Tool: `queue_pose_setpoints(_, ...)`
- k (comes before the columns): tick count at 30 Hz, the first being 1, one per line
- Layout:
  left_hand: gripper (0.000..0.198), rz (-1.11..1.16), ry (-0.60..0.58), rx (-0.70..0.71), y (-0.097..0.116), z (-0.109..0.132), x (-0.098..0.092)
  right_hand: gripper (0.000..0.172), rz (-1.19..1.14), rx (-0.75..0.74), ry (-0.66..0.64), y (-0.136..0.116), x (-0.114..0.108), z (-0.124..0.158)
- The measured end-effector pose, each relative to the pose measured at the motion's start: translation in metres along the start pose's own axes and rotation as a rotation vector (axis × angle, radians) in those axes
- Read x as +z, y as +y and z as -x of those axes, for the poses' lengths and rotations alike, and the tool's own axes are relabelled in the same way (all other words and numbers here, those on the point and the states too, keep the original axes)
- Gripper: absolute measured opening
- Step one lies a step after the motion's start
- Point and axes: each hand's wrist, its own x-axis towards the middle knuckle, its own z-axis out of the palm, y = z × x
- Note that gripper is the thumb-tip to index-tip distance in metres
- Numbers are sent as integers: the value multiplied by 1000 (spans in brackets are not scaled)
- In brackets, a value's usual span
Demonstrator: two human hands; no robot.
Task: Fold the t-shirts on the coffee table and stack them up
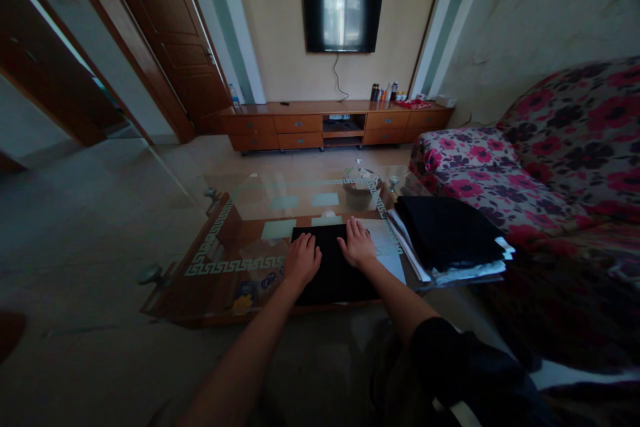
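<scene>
A black folded cloth [333, 273], perhaps a garment, lies flat on the glass coffee table [320, 181]. My left hand [303, 259] rests on its left part with the fingers stretched forward and a little bent. On the upper right of the cloth my right hand [358, 244] lies palm down, fingers extended and thumb apart. Neither hand grips anything. Beside the cloth, a flat white sheet [396, 268] shows to the right of my right hand. Farther right is a stack of folded clothes [445, 233], black on top with white layers beneath.
A flowered sofa [480, 147] stands along the right side. Beyond the table are a waste bin [362, 196], a long wooden TV cabinet [300, 123] and a wall-mounted television [343, 20]. Round metal knobs [151, 273] jut from the table's corners.
</scene>
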Motion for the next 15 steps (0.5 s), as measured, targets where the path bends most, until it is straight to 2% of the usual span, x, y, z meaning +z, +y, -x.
queue_pose_setpoints(3,59,-14,-53,68,9,18,-4,78,-1,4,5,1,0,0)
queue_pose_setpoints(6,71,-29,-212,117,8,39,-16,78,-5,-5,3,3,0,1)
queue_pose_setpoints(10,110,-12,-484,244,-5,63,-37,75,4,-35,10,4,-3,4)
queue_pose_setpoints(12,118,-36,-496,268,-7,70,-41,72,12,-59,13,4,-5,9)
queue_pose_setpoints(15,100,-115,-407,233,-2,74,-32,68,18,-106,9,2,-9,19)
